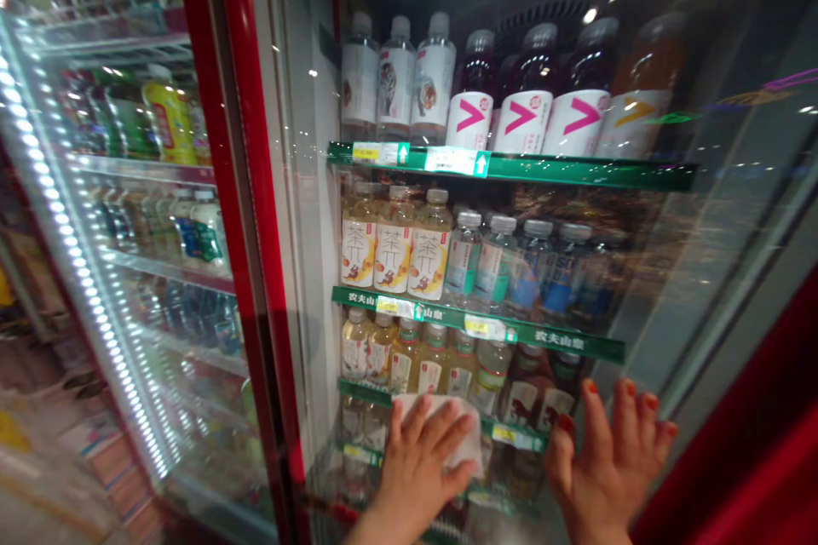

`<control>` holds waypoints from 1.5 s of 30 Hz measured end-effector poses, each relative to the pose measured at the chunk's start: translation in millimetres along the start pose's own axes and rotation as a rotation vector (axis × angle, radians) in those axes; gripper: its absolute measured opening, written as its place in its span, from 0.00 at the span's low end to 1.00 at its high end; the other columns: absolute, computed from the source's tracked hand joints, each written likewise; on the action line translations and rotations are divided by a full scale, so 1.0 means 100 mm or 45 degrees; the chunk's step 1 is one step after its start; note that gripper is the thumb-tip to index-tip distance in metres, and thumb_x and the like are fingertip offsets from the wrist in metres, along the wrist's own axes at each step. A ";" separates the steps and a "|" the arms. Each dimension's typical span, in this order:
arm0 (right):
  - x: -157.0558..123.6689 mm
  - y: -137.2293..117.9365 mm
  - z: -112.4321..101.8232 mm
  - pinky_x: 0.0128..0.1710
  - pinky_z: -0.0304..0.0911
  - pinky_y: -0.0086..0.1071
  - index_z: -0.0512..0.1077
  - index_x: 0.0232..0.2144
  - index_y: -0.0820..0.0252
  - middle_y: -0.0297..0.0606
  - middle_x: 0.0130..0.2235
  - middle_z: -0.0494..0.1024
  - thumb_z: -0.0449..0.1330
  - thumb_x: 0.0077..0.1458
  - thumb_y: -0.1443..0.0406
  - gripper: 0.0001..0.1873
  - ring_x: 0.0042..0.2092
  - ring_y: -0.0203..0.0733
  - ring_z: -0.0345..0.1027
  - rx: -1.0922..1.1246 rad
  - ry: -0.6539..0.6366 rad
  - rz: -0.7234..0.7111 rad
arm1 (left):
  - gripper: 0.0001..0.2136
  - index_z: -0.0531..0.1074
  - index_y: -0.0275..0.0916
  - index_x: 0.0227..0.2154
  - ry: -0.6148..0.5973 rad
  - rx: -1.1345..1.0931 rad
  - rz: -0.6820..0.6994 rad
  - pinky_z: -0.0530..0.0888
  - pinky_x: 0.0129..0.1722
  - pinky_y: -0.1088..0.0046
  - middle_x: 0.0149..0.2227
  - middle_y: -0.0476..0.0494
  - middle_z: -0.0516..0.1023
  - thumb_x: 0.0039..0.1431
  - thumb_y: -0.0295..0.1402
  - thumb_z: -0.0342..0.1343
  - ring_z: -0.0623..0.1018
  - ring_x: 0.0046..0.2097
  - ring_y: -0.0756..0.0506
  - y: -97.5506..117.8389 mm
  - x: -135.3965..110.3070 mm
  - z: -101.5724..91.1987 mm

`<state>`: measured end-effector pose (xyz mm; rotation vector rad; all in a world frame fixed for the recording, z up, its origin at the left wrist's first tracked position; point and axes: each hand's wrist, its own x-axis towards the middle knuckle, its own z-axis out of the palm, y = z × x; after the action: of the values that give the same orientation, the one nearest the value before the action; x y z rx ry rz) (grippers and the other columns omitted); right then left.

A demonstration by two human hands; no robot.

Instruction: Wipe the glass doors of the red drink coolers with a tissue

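Observation:
My left hand (422,460) lies flat with its fingers spread over a white cloth or tissue (471,434), pressing it against the glass door (645,272) of a drinks fridge. The sheet sticks out past the fingertips and on the right of the hand. My right hand (607,456) is raised to the right, fingers stretched apart and nothing in it; whether it touches the glass I cannot tell. Behind the glass, bottles (431,366) with pale yellow drinks stand just above the left hand. Dark bottles (527,392) stand near the right fingers.
Higher fridge shelves hold tea bottles (393,251) and large bottles with pink arrow labels (524,119). A red door frame (256,187) runs down the left side. Beyond it stands another lit fridge with shelves of drinks (169,115). Reflections cross the glass at right.

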<state>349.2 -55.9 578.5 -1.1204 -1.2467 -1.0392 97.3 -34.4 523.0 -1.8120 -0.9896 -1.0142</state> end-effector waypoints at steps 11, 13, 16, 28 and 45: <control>-0.03 0.02 0.00 0.76 0.43 0.72 0.53 0.78 0.46 0.43 0.79 0.54 0.57 0.70 0.61 0.38 0.79 0.66 0.47 -0.038 -0.053 -0.017 | 0.43 0.44 0.49 0.80 -0.018 -0.048 -0.274 0.38 0.82 0.39 0.82 0.49 0.41 0.68 0.45 0.56 0.37 0.82 0.34 -0.17 0.40 -0.03; -0.04 0.05 -0.02 0.76 0.44 0.71 0.52 0.79 0.46 0.44 0.80 0.53 0.57 0.70 0.62 0.40 0.79 0.65 0.47 -0.058 -0.074 -0.036 | 0.38 0.52 0.65 0.77 -0.010 -0.079 0.026 0.38 0.84 0.57 0.80 0.71 0.46 0.65 0.49 0.55 0.37 0.82 0.43 0.16 0.18 0.01; -0.05 0.08 -0.03 0.77 0.45 0.68 0.51 0.79 0.50 0.44 0.80 0.50 0.57 0.69 0.63 0.41 0.80 0.63 0.45 -0.110 -0.108 -0.126 | 0.40 0.48 0.64 0.78 0.039 -0.098 -0.016 0.37 0.83 0.60 0.80 0.72 0.43 0.65 0.47 0.55 0.36 0.82 0.45 0.05 -0.07 0.00; -0.23 0.23 -0.07 0.75 0.51 0.71 0.53 0.78 0.53 0.48 0.80 0.53 0.52 0.68 0.67 0.39 0.79 0.60 0.51 0.376 0.091 -0.044 | 0.36 0.54 0.57 0.77 0.030 -0.258 0.040 0.32 0.82 0.50 0.79 0.56 0.58 0.71 0.49 0.57 0.37 0.83 0.42 0.61 0.49 -0.03; -0.86 0.22 -0.44 0.76 0.50 0.67 0.50 0.79 0.47 0.42 0.80 0.52 0.42 0.76 0.52 0.35 0.81 0.60 0.43 0.516 0.011 0.224 | 0.40 0.49 0.44 0.79 0.145 -0.407 0.175 0.49 0.82 0.54 0.83 0.48 0.40 0.68 0.39 0.57 0.46 0.83 0.40 1.53 0.72 0.15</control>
<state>372.7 -96.8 491.8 -0.8901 -1.2575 -0.6223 264.5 -58.3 541.0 -2.0223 -0.6512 -1.2277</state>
